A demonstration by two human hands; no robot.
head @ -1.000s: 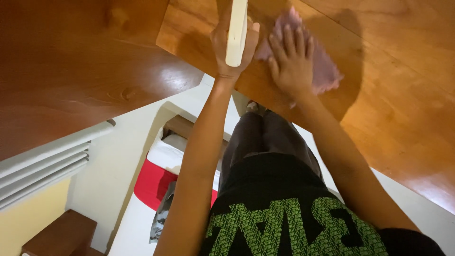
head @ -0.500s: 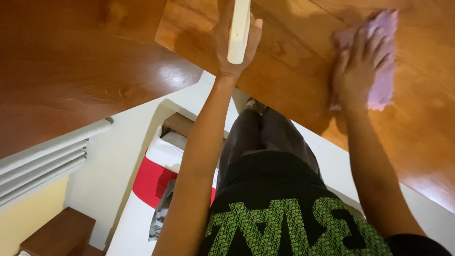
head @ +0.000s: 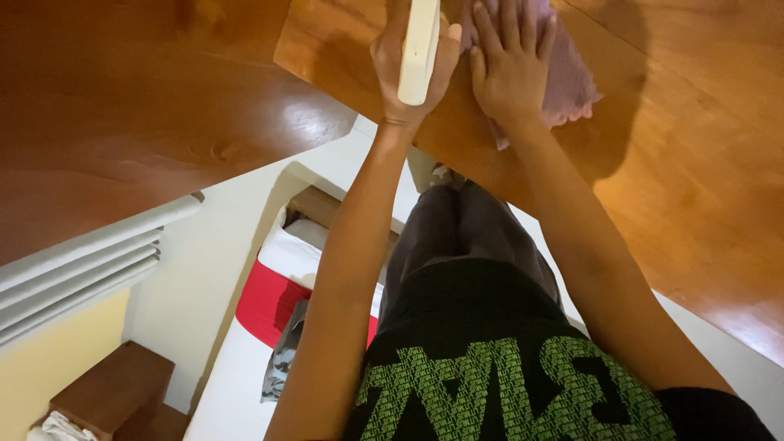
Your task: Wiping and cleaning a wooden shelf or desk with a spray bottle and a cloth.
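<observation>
Pink cloth (head: pixel 563 77) lies flat on the glossy wooden surface (head: pixel 694 180), near the top edge of the view, and the right hand (head: pixel 510 69) presses on it with fingers spread and palm down. Just beside it, the left hand (head: pixel 408 69) is wrapped around a pale flat object (head: pixel 419 51) that stands upright; perhaps it is a board, the view cuts it off. Below are dark trousers (head: pixel 465 237) and a red-and-white bed (head: pixel 273 294)
</observation>
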